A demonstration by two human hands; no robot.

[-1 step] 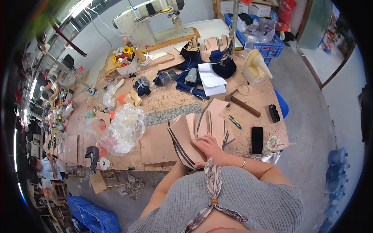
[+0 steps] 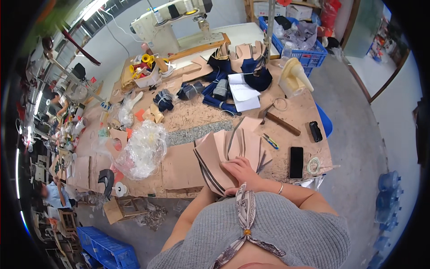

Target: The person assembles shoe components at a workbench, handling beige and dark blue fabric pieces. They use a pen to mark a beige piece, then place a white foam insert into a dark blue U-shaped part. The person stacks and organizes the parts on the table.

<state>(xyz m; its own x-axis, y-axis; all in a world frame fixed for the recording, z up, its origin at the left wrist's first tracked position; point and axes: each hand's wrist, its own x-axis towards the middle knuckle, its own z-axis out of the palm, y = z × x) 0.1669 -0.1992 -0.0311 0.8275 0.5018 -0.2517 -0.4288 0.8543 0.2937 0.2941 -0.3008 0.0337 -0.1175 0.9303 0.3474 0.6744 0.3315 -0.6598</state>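
Note:
A fanned stack of beige leather-like pieces [image 2: 212,154], some edged with dark strips, overhangs the table's near edge in front of me. My right hand [image 2: 244,172] lies on top of the stack, its fingers stretched over the pieces. From the left, my left forearm reaches under the stack's lower edge. Most of my left hand [image 2: 230,191] is hidden there; what looks like its thumb laps over the pieces. Narrow dark strips [image 2: 264,162] stick out beside the stack on the right.
Right of the stack lie a hammer [image 2: 282,123], a pen [image 2: 270,141], a phone [image 2: 296,162] and a black case [image 2: 316,131]. Plastic wrap [image 2: 143,150] lies left. Farther back are dark blue bundles [image 2: 219,92], a notebook [image 2: 244,92] and a sewing machine [image 2: 168,29].
The upper right pieces of the stack have tipped slightly lower and spread a little to the right. Both hands stay almost in place.

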